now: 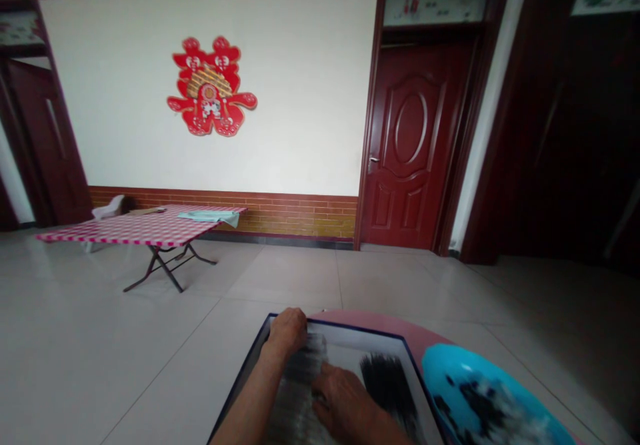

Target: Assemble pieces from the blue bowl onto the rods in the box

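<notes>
A shallow white box with a dark blue rim (pixel 353 329) lies in front of me. My left hand (pixel 289 330) is closed at its far left edge, by the ends of a wide layer of dark, hair-like strands (pixel 295 395). Over the right side of that layer, my right hand (pixel 345 395) has its fingers curled in. What sits between the fingers of either hand is hidden or blurred. A denser black bundle of strands (pixel 390 385) rests in the right part of the box.
The box stands on a round pink surface (pixel 415 332). A blue basin (pixel 450 358) with black and whitish tufts is to the right. Further off are a folding table with a checked cloth (pixel 135 228), a red door (pixel 410 145) and a wall with a red decoration (pixel 210 92).
</notes>
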Demonstrator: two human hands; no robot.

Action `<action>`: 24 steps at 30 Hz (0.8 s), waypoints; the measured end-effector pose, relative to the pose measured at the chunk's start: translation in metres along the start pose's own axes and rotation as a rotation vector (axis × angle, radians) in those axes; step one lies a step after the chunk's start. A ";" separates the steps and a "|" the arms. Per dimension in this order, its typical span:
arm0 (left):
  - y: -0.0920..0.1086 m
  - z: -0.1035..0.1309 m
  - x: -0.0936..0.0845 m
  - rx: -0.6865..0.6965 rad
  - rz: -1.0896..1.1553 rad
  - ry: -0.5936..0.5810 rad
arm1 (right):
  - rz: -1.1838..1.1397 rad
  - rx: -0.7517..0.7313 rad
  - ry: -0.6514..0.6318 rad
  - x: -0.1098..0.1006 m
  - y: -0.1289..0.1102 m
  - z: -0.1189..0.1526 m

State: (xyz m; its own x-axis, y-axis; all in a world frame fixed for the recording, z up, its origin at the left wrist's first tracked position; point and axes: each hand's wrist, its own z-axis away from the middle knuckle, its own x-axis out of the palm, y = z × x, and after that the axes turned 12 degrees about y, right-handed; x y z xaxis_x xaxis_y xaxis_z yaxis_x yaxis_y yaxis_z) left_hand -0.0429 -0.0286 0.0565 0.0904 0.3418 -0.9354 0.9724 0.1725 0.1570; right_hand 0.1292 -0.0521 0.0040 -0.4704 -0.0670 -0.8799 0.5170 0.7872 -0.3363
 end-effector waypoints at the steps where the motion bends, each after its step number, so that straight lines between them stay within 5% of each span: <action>1: 0.000 0.000 0.000 -0.013 0.006 0.017 | 0.011 0.009 0.007 0.000 0.000 0.000; 11: 0.012 -0.007 -0.013 -0.143 0.136 0.294 | -0.007 0.133 0.386 -0.029 0.024 -0.012; 16: 0.012 -0.010 -0.009 -0.296 0.542 0.477 | -0.038 0.269 0.516 -0.032 0.040 -0.016; 24: 0.030 -0.012 0.009 -0.298 1.009 0.336 | -0.151 0.232 0.526 -0.033 0.036 -0.017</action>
State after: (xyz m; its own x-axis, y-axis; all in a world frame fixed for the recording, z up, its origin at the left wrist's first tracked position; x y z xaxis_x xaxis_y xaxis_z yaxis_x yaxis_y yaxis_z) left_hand -0.0155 -0.0090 0.0568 0.7061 0.6769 -0.2077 0.3897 -0.1266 0.9122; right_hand 0.1508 -0.0112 0.0270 -0.8114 0.1917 -0.5521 0.5318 0.6341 -0.5613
